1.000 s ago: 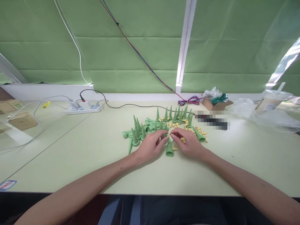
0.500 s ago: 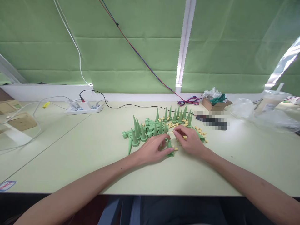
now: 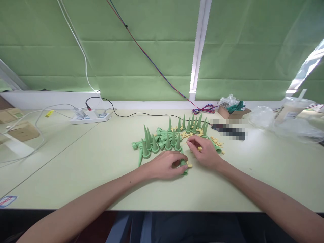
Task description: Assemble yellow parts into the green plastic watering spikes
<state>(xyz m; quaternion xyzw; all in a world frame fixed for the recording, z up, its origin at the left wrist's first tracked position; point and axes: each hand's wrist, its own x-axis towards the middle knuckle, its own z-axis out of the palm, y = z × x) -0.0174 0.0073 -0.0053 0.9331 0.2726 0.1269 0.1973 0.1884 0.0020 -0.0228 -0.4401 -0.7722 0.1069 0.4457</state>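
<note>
My left hand (image 3: pixel 168 165) has its thumb and fingers closed around a green cone (image 3: pixel 183 162) lying near the front of the pile, with a yellow piece (image 3: pixel 189 165) beside its fingertips. To the right, my right hand (image 3: pixel 202 151) pinches a small, thin pale-yellow piece (image 3: pixel 185 143) between thumb and forefinger. Several green cones (image 3: pixel 146 150) stand upright on the table behind and left of my hands, and others lie in a heap (image 3: pixel 163 135) among them. Small yellow pieces (image 3: pixel 217 141) are scattered behind and beside my right hand, partly hidden by it.
A white power strip (image 3: pixel 90 117) with plugs sits at the back left of the table (image 3: pixel 76 182). Farther right are coiled red-blue wires (image 3: pixel 204 109), a small cardboard box (image 3: pixel 233 113) and a cup (image 3: pixel 291 109) with plastic bags. A brown package (image 3: pixel 25 131) lies far left.
My left hand has moved slightly toward the front edge and closed on the green cone, which has shifted the same way. My right hand has hardly moved.
</note>
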